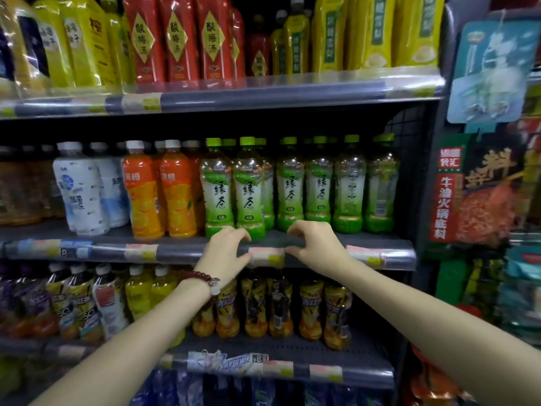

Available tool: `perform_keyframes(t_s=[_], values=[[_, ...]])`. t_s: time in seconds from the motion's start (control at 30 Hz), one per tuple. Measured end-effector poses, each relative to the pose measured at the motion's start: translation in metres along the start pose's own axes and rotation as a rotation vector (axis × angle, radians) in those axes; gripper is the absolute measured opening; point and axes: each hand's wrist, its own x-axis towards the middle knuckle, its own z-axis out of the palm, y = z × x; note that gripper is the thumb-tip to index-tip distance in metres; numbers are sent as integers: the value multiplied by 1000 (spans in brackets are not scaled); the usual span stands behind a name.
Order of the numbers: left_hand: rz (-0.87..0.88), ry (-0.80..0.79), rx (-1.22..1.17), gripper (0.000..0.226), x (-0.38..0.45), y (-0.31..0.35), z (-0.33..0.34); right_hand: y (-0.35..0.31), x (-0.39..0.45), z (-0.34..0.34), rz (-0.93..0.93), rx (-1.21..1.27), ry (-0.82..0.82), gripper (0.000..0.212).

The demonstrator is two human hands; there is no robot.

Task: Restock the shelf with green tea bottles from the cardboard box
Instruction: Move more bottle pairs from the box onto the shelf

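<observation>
Centrally, left hand [227, 250] and right hand [316, 244], loosely curled, holding nothing, flank price tag [267, 256] at shelf [175, 250] edge below green tea bottles [319, 186].

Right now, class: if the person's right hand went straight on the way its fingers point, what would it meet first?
Probably the green tea bottles in the front row: the right hand hangs at the shelf edge, fingers curled toward their bases. Depth is unclear.

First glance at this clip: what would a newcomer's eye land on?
The two hands, left hand and right hand, at the middle shelf edge, holding nothing. Just behind them stands the row of green tea bottles, with orange bottles to its left.
</observation>
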Motion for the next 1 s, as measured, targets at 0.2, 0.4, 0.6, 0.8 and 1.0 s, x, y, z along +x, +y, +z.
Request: perform_keyframes(t_s=[0.2, 0.4, 0.6, 0.8, 1.0], values=[[68, -132, -16, 31, -11, 68, 36, 45, -55, -31, 48, -84, 1, 34], [143, -247, -117, 34, -29, 137, 86, 109, -133, -53, 202, -108, -40, 37], [225, -407, -259, 36, -56, 198, 148, 162, -211, -61, 458, -159, -102, 32], [316, -585, -323, 38, -88, 236, 207, 191, -273, -62, 688, -161, -101, 29], [379, -716, -360, 40, -122, 259, 259, 203, -340, -43, 847, -155, -116, 28]])
